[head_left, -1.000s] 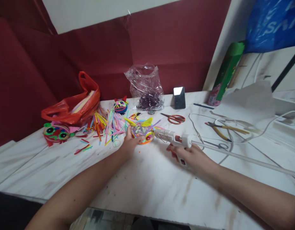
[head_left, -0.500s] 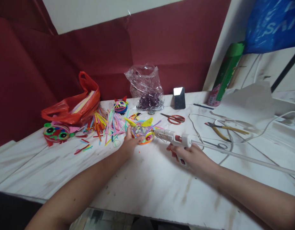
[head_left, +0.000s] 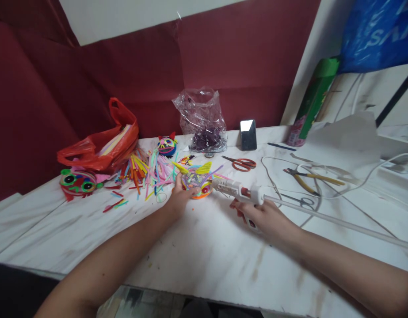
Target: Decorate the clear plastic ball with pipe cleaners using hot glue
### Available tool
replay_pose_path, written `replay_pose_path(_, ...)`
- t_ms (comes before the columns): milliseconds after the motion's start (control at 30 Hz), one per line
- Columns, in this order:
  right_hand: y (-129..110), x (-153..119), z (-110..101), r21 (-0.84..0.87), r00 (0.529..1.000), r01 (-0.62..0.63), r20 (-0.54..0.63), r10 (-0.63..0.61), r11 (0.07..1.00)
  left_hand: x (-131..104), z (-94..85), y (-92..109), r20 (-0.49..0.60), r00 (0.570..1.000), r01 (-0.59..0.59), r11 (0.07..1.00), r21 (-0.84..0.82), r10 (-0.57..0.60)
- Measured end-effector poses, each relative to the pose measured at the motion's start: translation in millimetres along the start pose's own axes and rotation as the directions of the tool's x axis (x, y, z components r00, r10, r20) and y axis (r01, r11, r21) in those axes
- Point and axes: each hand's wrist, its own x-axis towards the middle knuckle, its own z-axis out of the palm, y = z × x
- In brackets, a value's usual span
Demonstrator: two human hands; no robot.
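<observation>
My left hand (head_left: 183, 195) is closed round the left side of a colourful pipe-cleaner animal head (head_left: 196, 176) with yellow ears and a red eye. In my right hand (head_left: 260, 216) is a white hot glue gun (head_left: 232, 187), its fingers wrapped round the handle. The gun's nozzle points left and reaches the right edge of the head; whether it touches cannot be made out. A long clear glue stick (head_left: 323, 218) sticks out of the gun's rear. Purple pipe cleaners (head_left: 216, 171) jut from behind the head.
Pipe-cleaner pieces (head_left: 137, 170), a red plastic bag (head_left: 101, 148) and a finished-looking animal head (head_left: 78, 182) lie left. Behind stand a clear bag (head_left: 204, 123) and a phone (head_left: 248, 135). Scissors (head_left: 242, 164), pliers (head_left: 303, 179) and a white cable (head_left: 268, 172) lie right.
Almost nothing differs. The glue gun and my right hand have shifted very slightly left; my left hand keeps its hold on the animal head.
</observation>
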Motion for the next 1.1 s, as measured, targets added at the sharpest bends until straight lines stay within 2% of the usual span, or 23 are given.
replay_pose_path(100, 0.0, 0.8, -1.1, 0.003, 0.999, -0.011, -0.03, 0.011, 1.0, 0.0, 0.6, 1.1, -0.011, 0.999, 0.05, 0.998, -0.029, -0.05)
replay_pose_path(500, -6.4, -4.3, -1.4, -0.019, 0.999, -0.028, 0.02, 0.029, 0.999, -1.0, 1.1, 1.4, 0.009, 1.0, 0.023, 1.0, -0.014, -0.023)
replay_pose_path(833, 3.0, 4.0, -2.4, 0.006, 1.0, -0.008, -0.001, 0.008, 1.0, 3.1, -4.0, -2.5, -0.008, 0.999, 0.039, 0.999, -0.019, -0.039)
replay_pose_path(1100, -3.1, -0.6, -2.3, -0.002, 1.0, -0.003, 0.025, 0.003, 1.0, 0.4, -1.2, -0.5, -0.001, 1.0, 0.025, 0.999, 0.024, -0.025)
